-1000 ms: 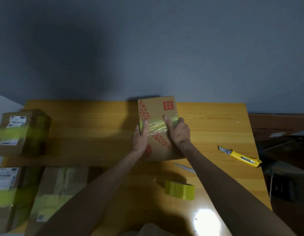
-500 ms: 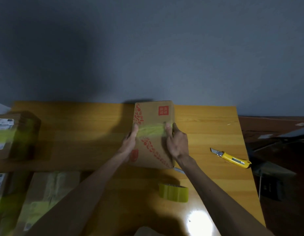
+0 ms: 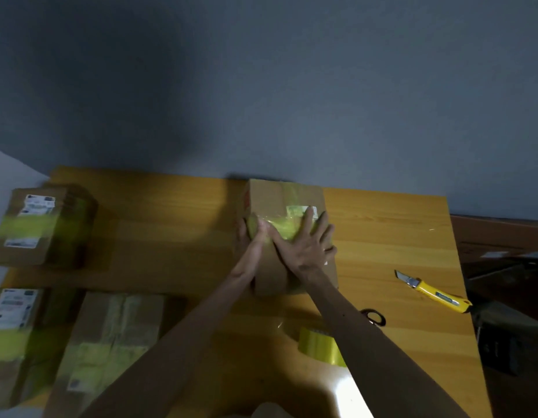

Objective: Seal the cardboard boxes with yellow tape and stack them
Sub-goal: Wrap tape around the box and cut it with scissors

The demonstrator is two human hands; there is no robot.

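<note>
The wooden table (image 3: 171, 236) carries everything. Along its left edge you have three cardboard boxes already banded in yellow: a long flat box (image 3: 111, 336) at the near-left corner, a labelled box (image 3: 17, 342) beside it at the edge, and another labelled box (image 3: 44, 224) towards the far-left corner. Blur hides whether any of them sits on another.

The box in progress (image 3: 280, 194) stands at the middle of the far edge with a strip of yellow tape (image 3: 287, 229) across its top. Your right hand (image 3: 304, 245) lies flat on that strip, fingers straight and spread, pressing it down. Your left hand (image 3: 251, 242) is against the box's left side with the thumb up on the tape; I cannot tell whether its fingers curl round the side.

The tape roll (image 3: 320, 345) lies near the near edge, under your right forearm. The yellow utility knife (image 3: 436, 295) rests by the right edge, and scissors (image 3: 374, 316) show between the two.

By my reading, this box is nearly sealed; smoothing the strip and stacking remain.
</note>
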